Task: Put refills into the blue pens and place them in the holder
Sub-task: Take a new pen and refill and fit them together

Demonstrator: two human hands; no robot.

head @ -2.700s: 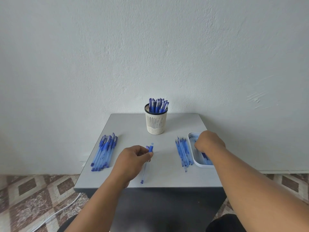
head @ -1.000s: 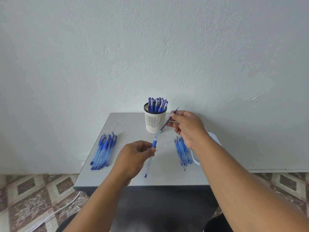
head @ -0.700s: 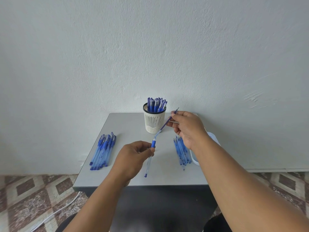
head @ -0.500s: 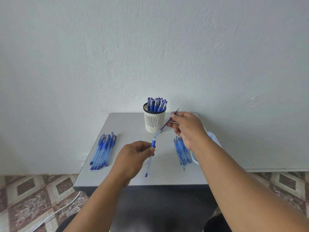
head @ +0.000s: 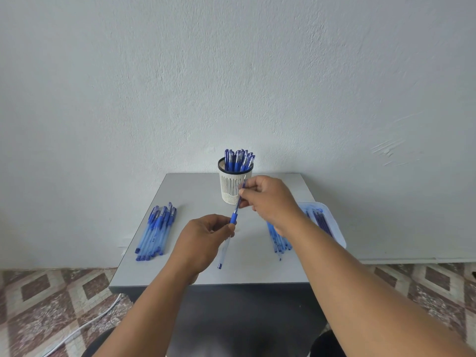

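Observation:
My left hand grips a clear blue pen barrel near its blue grip, its closed end pointing down toward me. My right hand pinches a thin blue refill whose lower part has entered the barrel's open top. Behind them stands the white slotted holder with several blue capped pens in it. A pile of blue pens lies at the table's left. More clear barrels lie right of centre, partly hidden by my right wrist.
A white tray holding several dark refills sits at the right edge of the small grey table. A wall rises close behind the table. A white cable runs over the patterned floor at lower left.
My right hand has moved down and left toward my left hand, pushing the refill deeper into the barrel. Earlier it took the refill from the tray.

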